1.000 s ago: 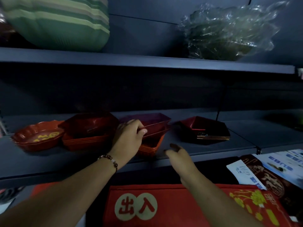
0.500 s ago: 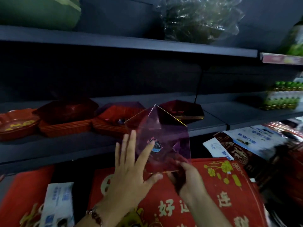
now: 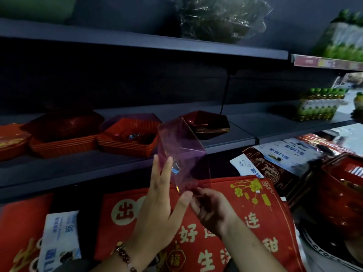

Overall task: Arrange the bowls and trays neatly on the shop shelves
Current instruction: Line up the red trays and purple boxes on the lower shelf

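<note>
While tilted on edge before the middle shelf (image 3: pixel 82 167), a translucent purple tray (image 3: pixel 182 154) is supported by the left hand (image 3: pixel 157 209), fingers straight against it, and pinched at its lower corner by the right hand (image 3: pixel 210 209).

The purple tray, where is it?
Mid-frame, the purple tray is held up between both hands, in front of the shelf, just right of the red tray stack.

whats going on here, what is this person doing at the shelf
A person is holding a clear purple tray up in front of a shop shelf, tilted on edge. The left hand supports it with straight fingers and thumb, and the right hand pinches its lower corner. On the shelf sit stacks of red trays, one topped with another purple tray, plus a dark hexagonal stack to the right. The held tray is not on any stack yet.
</note>
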Action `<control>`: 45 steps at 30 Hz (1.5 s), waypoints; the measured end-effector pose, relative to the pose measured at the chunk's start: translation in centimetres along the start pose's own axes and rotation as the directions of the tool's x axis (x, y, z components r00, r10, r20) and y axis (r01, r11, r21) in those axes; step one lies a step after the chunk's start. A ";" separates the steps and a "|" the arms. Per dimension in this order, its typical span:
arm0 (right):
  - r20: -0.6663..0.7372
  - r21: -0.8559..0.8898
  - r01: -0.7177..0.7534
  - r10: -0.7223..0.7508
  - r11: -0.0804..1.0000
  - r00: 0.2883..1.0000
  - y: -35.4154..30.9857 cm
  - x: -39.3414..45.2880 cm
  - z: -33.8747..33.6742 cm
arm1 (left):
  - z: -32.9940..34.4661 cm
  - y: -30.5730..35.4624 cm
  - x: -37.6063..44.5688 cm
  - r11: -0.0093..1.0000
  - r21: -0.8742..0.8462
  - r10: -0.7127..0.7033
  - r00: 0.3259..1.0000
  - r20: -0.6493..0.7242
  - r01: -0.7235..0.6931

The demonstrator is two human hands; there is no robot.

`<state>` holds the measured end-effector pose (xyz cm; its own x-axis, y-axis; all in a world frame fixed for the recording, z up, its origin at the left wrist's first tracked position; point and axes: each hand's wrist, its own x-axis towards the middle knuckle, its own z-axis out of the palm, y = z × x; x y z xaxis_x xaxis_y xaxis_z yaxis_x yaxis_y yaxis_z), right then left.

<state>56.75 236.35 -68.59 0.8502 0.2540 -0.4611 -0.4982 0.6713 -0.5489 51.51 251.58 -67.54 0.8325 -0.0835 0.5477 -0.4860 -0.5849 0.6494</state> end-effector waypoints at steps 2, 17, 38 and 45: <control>-0.051 -0.018 0.073 -0.073 0.997 0.996 0.0 0.2 0.0 | -0.4 -0.5 0.2 0.996 0.084 -0.014 1.000 0.015 0.013; 0.093 -0.534 0.529 -0.576 0.660 0.812 -0.5 -1.8 -0.3 | 0.3 -5.6 1.1 0.930 0.331 -0.201 0.975 0.090 0.161; 0.680 -0.495 0.176 -0.254 -0.851 0.687 -6.3 -0.6 -2.5 | 2.6 -5.3 4.7 0.895 0.436 0.037 0.991 0.129 -0.090; 0.729 -0.507 0.128 -0.345 -0.853 0.591 -13.0 1.7 0.2 | 4.1 -3.2 13.7 0.743 0.602 0.260 0.955 0.145 -0.293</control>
<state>64.68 228.21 -62.14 0.7985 0.4264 0.4249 0.4470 -0.8928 0.0558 65.60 248.99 -64.32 0.7070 -0.3485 0.6154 -0.4450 -0.8955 0.0042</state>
